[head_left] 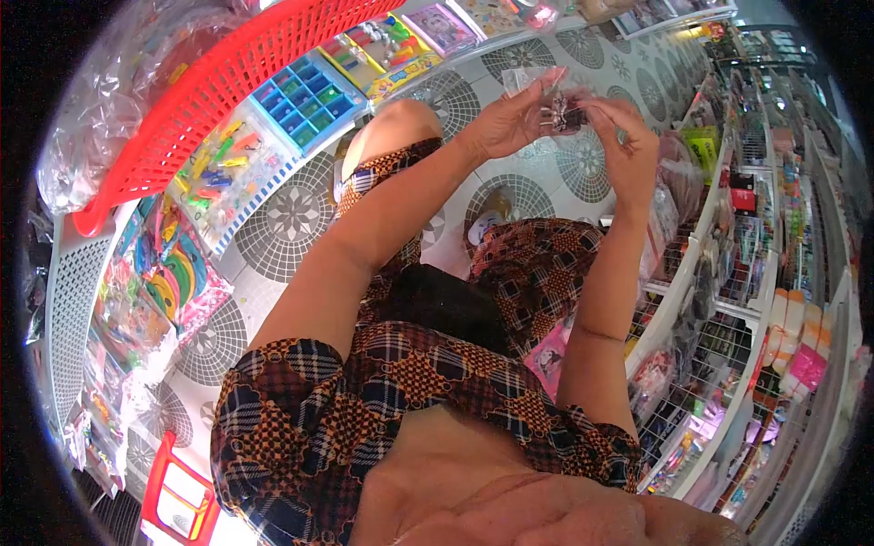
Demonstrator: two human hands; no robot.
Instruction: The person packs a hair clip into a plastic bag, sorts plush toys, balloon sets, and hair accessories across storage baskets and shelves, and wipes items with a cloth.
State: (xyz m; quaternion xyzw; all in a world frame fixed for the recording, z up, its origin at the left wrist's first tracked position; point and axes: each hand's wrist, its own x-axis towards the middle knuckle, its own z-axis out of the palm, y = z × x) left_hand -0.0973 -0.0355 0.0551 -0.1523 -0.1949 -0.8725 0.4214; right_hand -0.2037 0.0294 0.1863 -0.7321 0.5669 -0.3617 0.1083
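Note:
In the head view, a small clear plastic packet [566, 118] with small dark and shiny pieces inside is held up between my two hands, above the tiled floor. My left hand [505, 120] grips the packet's left side, its fingers closed on the plastic. On the other side, the thumb and fingers of my right hand [626, 132] pinch the packet's edge. What the pieces inside are is too small to make out.
A red plastic basket [214, 96] stands at upper left. Near it are a blue compartment box [308, 102] and a tray of colourful small items [223, 168]. Wire shelving [706, 341] with packaged goods runs along the right. My knee [391, 127] is below the hands.

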